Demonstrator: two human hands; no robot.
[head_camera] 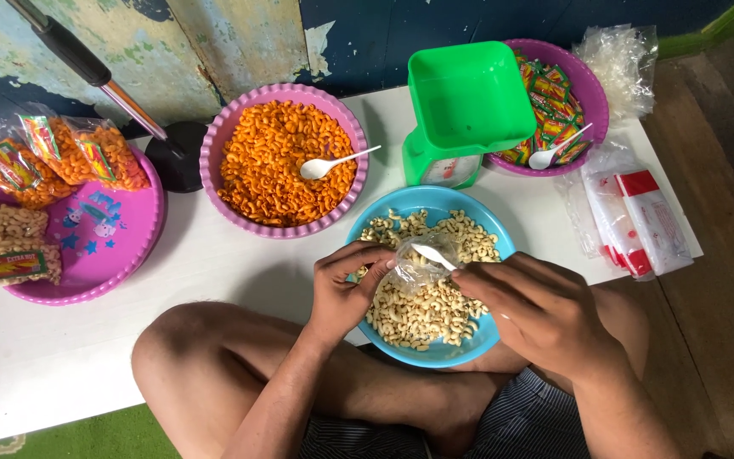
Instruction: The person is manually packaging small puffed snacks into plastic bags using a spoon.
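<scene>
A blue bowl full of pale macaroni-shaped snacks sits at the white table's near edge. Over it my left hand pinches a small clear plastic bag open. My right hand holds a white plastic spoon whose tip reaches into the bag's mouth. Both hands hover just above the snacks. My bare knees show under the hands.
A pink bowl of orange snacks with a white spoon stands behind. A green scale is beside it, then a purple bowl of small packets. A pink tray with filled bags sits left. Clear bags lie right.
</scene>
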